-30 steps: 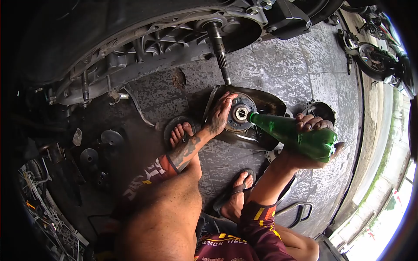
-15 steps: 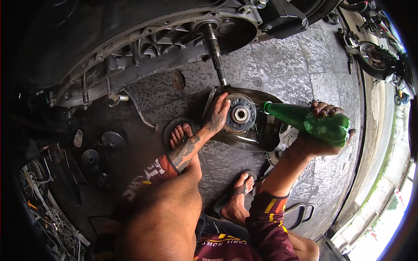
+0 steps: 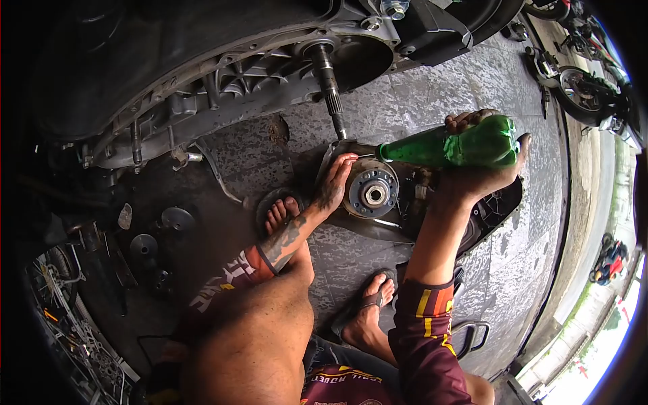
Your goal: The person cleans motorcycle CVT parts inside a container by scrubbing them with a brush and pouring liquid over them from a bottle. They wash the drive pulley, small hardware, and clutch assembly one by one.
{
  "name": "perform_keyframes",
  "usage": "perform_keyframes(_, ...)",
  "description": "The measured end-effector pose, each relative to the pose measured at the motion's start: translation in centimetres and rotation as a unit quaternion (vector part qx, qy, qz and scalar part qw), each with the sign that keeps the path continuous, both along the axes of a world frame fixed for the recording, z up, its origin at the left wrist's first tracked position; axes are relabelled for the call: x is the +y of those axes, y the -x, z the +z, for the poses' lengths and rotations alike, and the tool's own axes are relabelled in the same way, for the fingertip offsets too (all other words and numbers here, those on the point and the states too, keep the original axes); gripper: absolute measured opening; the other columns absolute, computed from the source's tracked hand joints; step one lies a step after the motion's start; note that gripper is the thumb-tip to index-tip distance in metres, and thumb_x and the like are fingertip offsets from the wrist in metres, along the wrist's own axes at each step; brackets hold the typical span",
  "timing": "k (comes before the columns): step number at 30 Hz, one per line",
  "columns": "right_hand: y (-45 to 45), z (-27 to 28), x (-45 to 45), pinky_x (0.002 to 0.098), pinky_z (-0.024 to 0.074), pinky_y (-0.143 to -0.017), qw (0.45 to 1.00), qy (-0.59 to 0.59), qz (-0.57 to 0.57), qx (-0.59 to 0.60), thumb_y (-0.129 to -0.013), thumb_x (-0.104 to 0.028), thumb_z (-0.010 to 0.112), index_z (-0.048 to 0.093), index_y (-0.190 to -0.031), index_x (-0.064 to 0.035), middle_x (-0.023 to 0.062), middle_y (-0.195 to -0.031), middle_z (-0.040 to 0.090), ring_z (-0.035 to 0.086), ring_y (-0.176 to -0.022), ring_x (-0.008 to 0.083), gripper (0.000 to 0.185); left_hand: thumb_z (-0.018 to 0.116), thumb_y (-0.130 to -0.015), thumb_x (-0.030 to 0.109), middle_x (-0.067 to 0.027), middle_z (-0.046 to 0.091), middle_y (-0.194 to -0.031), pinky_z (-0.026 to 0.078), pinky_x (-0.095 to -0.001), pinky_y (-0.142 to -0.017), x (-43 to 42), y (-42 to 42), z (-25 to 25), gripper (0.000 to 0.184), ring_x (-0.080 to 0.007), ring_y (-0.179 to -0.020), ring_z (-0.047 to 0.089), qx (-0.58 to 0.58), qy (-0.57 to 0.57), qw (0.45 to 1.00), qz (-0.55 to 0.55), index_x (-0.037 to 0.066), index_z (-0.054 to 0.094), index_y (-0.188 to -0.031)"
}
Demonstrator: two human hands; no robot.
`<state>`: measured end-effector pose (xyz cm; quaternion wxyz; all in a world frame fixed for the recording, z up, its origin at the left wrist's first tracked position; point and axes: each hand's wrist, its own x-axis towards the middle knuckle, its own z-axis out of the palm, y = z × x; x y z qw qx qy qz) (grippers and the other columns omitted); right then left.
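Observation:
In my right hand (image 3: 496, 172) is a green plastic bottle (image 3: 482, 142), held nearly level. Its capped neck points left, just above a round metal hub (image 3: 373, 194) with a central nut and a ring of holes. A thin pale line shows by the cap; I cannot tell whether it is liquid. My left hand (image 3: 334, 185) lies along the hub's left side with its fingers stretched out, the tips near the bottle's neck. Under the hub is a dark metal cover (image 3: 503, 202), partly hidden by my right forearm.
A large engine casing (image 3: 223, 81) with a splined shaft (image 3: 329, 88) sticking out stands ahead. Round metal parts (image 3: 177, 219) lie on the floor at left. A motorcycle (image 3: 580, 94) stands at far right. My sandalled feet (image 3: 373, 304) flank the work.
My right hand has moved the bottle left and away from me, so its neck is above the hub's far edge. My left hand has shifted slightly the same way along the hub.

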<state>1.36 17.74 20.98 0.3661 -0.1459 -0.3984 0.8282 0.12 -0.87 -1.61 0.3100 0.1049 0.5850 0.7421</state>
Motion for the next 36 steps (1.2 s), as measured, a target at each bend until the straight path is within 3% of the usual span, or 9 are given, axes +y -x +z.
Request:
perform_keyframes(8,-0.5,0.4,-0.1,0.0415,0.0517,-0.064,0.995,0.041,-0.051,-0.081,-0.096,-0.063,0.028,0.06,-0.088,0.0004,0.0163,-0.07,0.06,0.059,-0.061,0.0289,0.071,0.042,-0.107,0.025,-0.0109,0.056,-0.122,0.038,-0.0284,-0.103,0.3,0.1,0.7,0.035,-0.0179,-0.118,0.052,-0.017,0.014,1.0,-0.017,0.0,0.051,-0.129)
perform_keyframes(12,-3.1,0.1,2.1,0.042,0.05,-0.07,0.997,-0.002,-0.025,-0.072,-0.097,-0.059,0.029,0.06,-0.092,0.0018,0.017,-0.076,0.059,0.058,-0.069,0.0308,0.068,0.062,-0.094,0.034,-0.0184,0.044,-0.144,0.029,-0.04,-0.115,0.0,-0.1,5.1,0.058,-0.0312,-0.137,0.041,0.184,0.154,0.969,-0.065,0.005,0.044,-0.141)
perform_keyframes(14,-4.7,-0.8,3.9,0.0428,0.0499,-0.071,0.997,0.003,-0.05,-0.062,-0.097,-0.059,0.03,0.06,-0.093,0.002,0.0174,-0.076,0.059,0.058,-0.069,0.0311,0.068,0.074,-0.082,0.045,-0.0158,0.027,-0.156,0.016,-0.048,-0.121,0.4,-1.5,6.9,0.087,-0.0326,-0.147,0.022,0.494,0.245,0.82,-0.154,0.013,0.032,-0.151)
perform_keyframes(15,-5.3,-0.7,3.8,0.0432,0.0496,-0.072,0.997,-0.011,-0.063,-0.053,-0.097,-0.058,0.029,0.06,-0.093,0.0016,0.0173,-0.077,0.059,0.057,-0.069,0.031,0.067,0.081,-0.069,0.051,-0.0138,0.019,-0.159,0.01,-0.0552,-0.121,1.0,-2.1,6.9,0.109,-0.0348,-0.149,0.014,0.482,0.237,0.818,-0.206,0.018,0.024,-0.155)
perform_keyframes(19,-7.1,-0.4,2.5,0.0399,0.0509,-0.061,0.988,-0.025,-0.144,-0.059,-0.099,-0.056,0.027,0.06,-0.089,-0.0003,0.0139,-0.073,0.058,0.057,-0.06,0.0297,0.065,0.087,-0.06,0.046,-0.0167,0.024,-0.157,0.016,-0.0574,-0.119,2.2,-2.6,6.5,0.118,-0.0379,-0.146,0.02,0.565,0.31,0.722,-0.252,0.019,0.023,-0.156)
perform_keyframes(23,-8.6,-0.7,1.6,0.041,0.0507,-0.061,0.978,0.039,-0.196,-0.062,-0.099,-0.058,0.026,0.059,-0.09,-0.0016,0.0138,-0.072,0.057,0.057,-0.063,0.0288,0.066,0.086,-0.06,0.034,-0.0172,0.038,-0.141,0.026,-0.0514,-0.114,2.7,-1.4,5.7,0.105,-0.0376,-0.133,0.036,0.554,0.287,0.756,-0.2,0.017,0.035,-0.151)
perform_keyframes(27,-10.7,-2.3,2.1,0.0432,0.0497,-0.061,0.981,0.044,-0.189,0.013,-0.098,-0.06,0.024,0.058,-0.086,-0.002,0.0143,-0.069,0.056,0.055,-0.061,0.0285,0.068,0.085,-0.065,0.036,-0.018,0.035,-0.143,0.03,-0.0512,-0.112,2.9,1.2,6.3,0.101,-0.0391,-0.133,0.034,0.464,0.306,0.803,-0.214,0.018,0.034,-0.15)
perform_keyframes(30,-12.5,-4.7,2.3,0.0458,0.0479,-0.072,0.978,0.066,-0.185,0.073,-0.096,-0.059,0.023,0.058,-0.09,0.0005,0.0156,-0.068,0.056,0.054,-0.062,0.0302,0.07,0.086,-0.066,0.038,-0.0178,0.034,-0.145,0.029,-0.0509,-0.114,2.8,1.1,6.4,0.103,-0.0391,-0.136,0.031,0.51,0.313,0.762,-0.249,0.02,0.032,-0.152)
perform_keyframes(36,-14.6,-4.4,0.0,0.0437,0.0495,-0.064,0.976,0.06,-0.192,0.078,-0.097,-0.061,0.019,0.055,-0.081,0.0014,0.0164,-0.064,0.054,0.054,-0.056,0.0309,0.074,0.085,-0.065,0.037,-0.0179,0.034,-0.144,0.023,-0.0527,-0.116,3.0,0.3,6.6,0.102,-0.0386,-0.136,0.031,0.557,0.323,0.73,-0.23,0.019,0.033,-0.152)
